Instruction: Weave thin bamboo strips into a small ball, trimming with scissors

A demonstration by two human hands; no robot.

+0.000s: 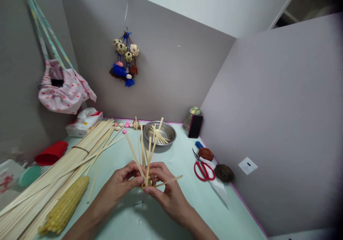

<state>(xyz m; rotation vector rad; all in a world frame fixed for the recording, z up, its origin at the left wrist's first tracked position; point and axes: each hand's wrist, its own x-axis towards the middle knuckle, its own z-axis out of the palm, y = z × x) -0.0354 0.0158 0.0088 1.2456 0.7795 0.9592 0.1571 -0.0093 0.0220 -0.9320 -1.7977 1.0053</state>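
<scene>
Between my two hands is a small woven piece of pale bamboo strips (146, 181), its loose strip ends fanning upward and one end pointing out to the right. My left hand (122, 183) pinches its left side with thumb and fingers. On the other side my right hand (167, 188) grips it, thumb at the lower front and fingers curled behind. The fingers partly hide the woven base. Just beyond the hands stands a metal bowl (171, 143) with short cut strips (159, 135) in it.
Long bamboo strips (80, 154) and a corn cob (66, 206) lie at left, near a red cup (52, 153) and a tissue box (84, 122). Red-handled scissors (205, 171), yarn balls (224, 173) and a phone (195, 126) are at right. Woven-ball ornaments (125, 56) hang on the wall.
</scene>
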